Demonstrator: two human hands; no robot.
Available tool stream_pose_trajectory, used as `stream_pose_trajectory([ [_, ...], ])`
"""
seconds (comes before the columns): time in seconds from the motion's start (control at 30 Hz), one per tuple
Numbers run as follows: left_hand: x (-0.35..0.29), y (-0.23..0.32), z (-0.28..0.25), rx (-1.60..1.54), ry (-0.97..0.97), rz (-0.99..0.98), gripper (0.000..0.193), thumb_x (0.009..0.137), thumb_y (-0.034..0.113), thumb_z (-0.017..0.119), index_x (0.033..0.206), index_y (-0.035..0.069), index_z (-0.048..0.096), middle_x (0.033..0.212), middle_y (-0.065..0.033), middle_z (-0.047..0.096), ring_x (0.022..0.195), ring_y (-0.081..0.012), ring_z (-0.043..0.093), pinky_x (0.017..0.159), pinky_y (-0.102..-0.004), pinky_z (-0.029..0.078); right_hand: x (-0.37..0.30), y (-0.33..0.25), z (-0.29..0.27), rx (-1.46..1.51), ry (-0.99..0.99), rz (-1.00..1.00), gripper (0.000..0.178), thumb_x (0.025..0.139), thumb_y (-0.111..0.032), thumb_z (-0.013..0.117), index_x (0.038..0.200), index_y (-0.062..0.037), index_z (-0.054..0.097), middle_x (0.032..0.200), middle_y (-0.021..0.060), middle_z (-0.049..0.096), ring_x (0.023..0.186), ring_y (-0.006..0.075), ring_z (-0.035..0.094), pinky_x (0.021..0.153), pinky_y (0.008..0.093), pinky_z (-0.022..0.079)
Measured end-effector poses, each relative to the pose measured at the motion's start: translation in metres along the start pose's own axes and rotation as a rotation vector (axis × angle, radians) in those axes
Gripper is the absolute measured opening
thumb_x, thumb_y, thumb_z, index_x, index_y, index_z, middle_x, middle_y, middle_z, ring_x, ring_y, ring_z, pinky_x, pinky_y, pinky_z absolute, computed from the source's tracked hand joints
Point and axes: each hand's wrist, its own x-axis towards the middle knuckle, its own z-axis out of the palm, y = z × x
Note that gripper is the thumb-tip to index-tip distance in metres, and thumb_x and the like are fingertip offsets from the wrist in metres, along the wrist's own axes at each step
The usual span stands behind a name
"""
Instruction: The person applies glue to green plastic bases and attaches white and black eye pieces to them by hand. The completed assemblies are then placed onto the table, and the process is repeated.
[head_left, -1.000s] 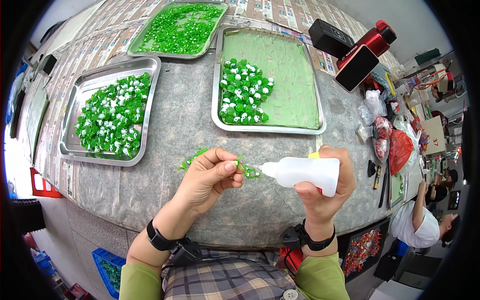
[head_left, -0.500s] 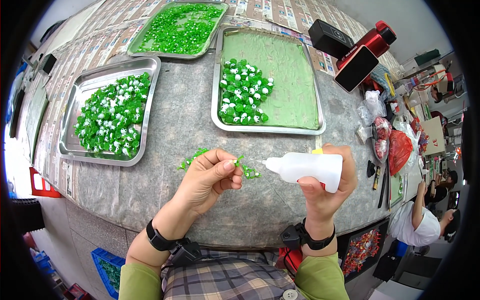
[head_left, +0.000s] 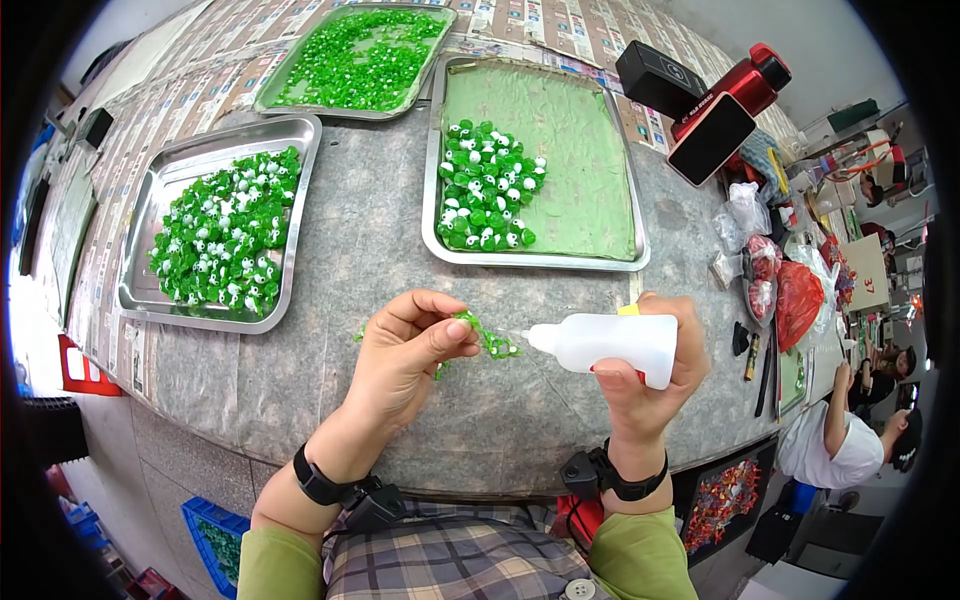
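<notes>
My left hand (head_left: 405,348) pinches a small green plastic piece (head_left: 488,338) between thumb and fingers, just above the grey table (head_left: 380,240). My right hand (head_left: 650,375) grips a white squeeze bottle (head_left: 610,345) lying sideways, its nozzle pointing left and almost touching the green piece. A few loose green pieces lie on the table under my left hand.
Three metal trays sit ahead: a left one (head_left: 150,290) with green-and-white pieces, a middle one (head_left: 540,255) with a green liner and a cluster of such pieces, a far one (head_left: 270,95) of green bits. A red and black device (head_left: 715,105) and bags (head_left: 790,290) lie right. Another person (head_left: 850,440) sits lower right.
The bottle's nozzle has stayed near the green piece; my left fingers have shifted slightly around it. Little else has moved.
</notes>
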Motion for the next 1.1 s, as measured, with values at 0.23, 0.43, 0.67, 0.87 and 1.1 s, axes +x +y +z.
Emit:
stream_pose_trajectory([
  [0.23, -0.001, 0.001, 0.0, 0.014, 0.004, -0.005, 0.012, 0.075, 0.004, 0.056, 0.087, 0.003, 0.052, 0.078, -0.0062, 0.057, 0.072, -0.0122, 0.056, 0.066, -0.0242, 0.048, 0.0, 0.004, 0.002, -0.043, -0.018, 0.004, 0.04, 0.055, -0.026, 0.076, 0.075, -0.0021, 0.051, 0.069, 0.0056, 0.051, 0.057, 0.0121, 0.051, 0.048, 0.0217, 0.039],
  [0.43, 0.0, 0.001, 0.0, 0.012, 0.013, -0.006, 0.013, 0.075, 0.005, 0.056, 0.087, 0.003, 0.053, 0.078, -0.006, 0.057, 0.071, -0.0124, 0.056, 0.065, -0.0242, 0.048, 0.001, 0.002, -0.018, 0.217, 0.229, 0.201, 0.043, 0.062, -0.026, 0.072, 0.086, -0.0019, 0.046, 0.077, 0.0038, 0.05, 0.065, 0.0108, 0.052, 0.053, 0.0199, 0.041],
  [0.67, 0.0, 0.001, -0.001, 0.001, 0.054, -0.001, 0.012, 0.075, 0.006, 0.056, 0.087, 0.003, 0.053, 0.076, -0.0048, 0.057, 0.069, -0.0123, 0.056, 0.064, -0.0249, 0.048, 0.01, 0.064, -0.08, 0.113, 0.196, 0.518, 0.038, 0.07, -0.006, 0.06, 0.105, 0.0029, 0.046, 0.092, 0.0066, 0.054, 0.082, 0.0103, 0.052, 0.072, 0.0205, 0.04],
  [0.87, -0.001, 0.002, 0.001, 0.006, 0.06, -0.007, 0.011, 0.076, 0.006, 0.056, 0.086, 0.003, 0.053, 0.076, -0.0044, 0.057, 0.069, -0.0121, 0.056, 0.063, -0.0252, 0.048, -0.018, 0.11, -0.115, 0.099, 0.233, 0.63, 0.039, 0.07, -0.003, 0.06, 0.105, 0.0015, 0.043, 0.098, 0.0087, 0.053, 0.086, 0.0121, 0.051, 0.074, 0.0235, 0.041],
  [1.1, 0.002, 0.001, 0.002, 0.009, 0.06, -0.013, 0.011, 0.076, 0.007, 0.056, 0.085, 0.003, 0.053, 0.076, -0.0044, 0.056, 0.069, -0.0117, 0.056, 0.063, -0.025, 0.049, -0.005, 0.086, -0.109, -0.562, 0.367, 0.267, 0.037, 0.069, -0.001, 0.059, 0.103, -0.0011, 0.043, 0.096, 0.0081, 0.053, 0.086, 0.0157, 0.05, 0.073, 0.0278, 0.041],
])
